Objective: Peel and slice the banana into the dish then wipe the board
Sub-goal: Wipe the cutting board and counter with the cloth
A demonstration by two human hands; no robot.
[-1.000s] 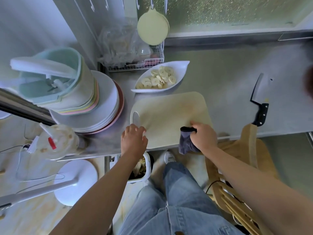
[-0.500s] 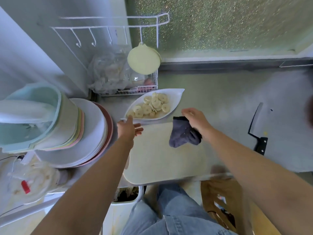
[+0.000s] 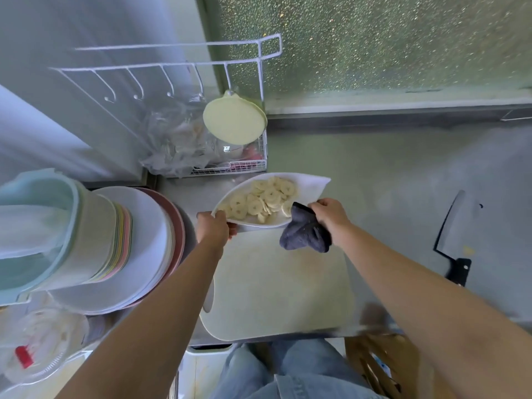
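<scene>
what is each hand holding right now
Left hand: grips the left end of the white dish.
Right hand: holds the dark cloth, right by the dish's rim.

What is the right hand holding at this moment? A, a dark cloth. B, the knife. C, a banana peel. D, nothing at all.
A: the right hand grips the dark cloth at the near edge of the dish, while the knife lies apart on the counter.
</scene>
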